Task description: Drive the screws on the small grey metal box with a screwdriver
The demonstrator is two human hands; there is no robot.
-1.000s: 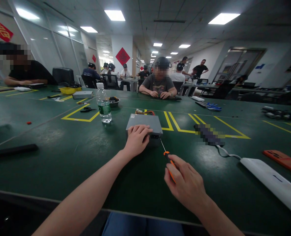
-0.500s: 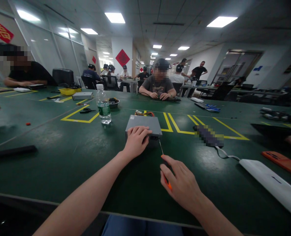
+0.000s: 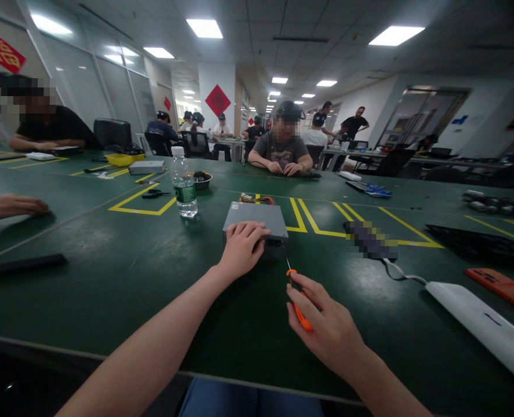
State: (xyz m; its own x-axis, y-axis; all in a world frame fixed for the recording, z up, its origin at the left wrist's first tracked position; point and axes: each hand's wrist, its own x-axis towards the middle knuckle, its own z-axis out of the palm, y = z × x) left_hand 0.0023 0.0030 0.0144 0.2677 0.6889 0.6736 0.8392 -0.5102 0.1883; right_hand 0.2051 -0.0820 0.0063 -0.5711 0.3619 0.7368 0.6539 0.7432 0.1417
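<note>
A grey metal box (image 3: 257, 216) lies on the green table (image 3: 109, 272) ahead of me, coloured wires showing behind it. My left hand (image 3: 240, 250) rests closed over the box's near left corner. My right hand (image 3: 326, 324) grips an orange-handled screwdriver (image 3: 298, 298). Its thin shaft points up and away, the tip at the box's near right face.
A water bottle (image 3: 182, 182) stands left of the box. A white power strip (image 3: 478, 324) and an orange phone (image 3: 502, 284) lie at right, a black bar (image 3: 22, 265) at left. Another person's hand (image 3: 11, 205) rests at far left. People sit across the table.
My right hand has shifted its hold on the screwdriver, the tip staying at the box. Another person's hand has come in at the far left. A dark flat object now lies at right.
</note>
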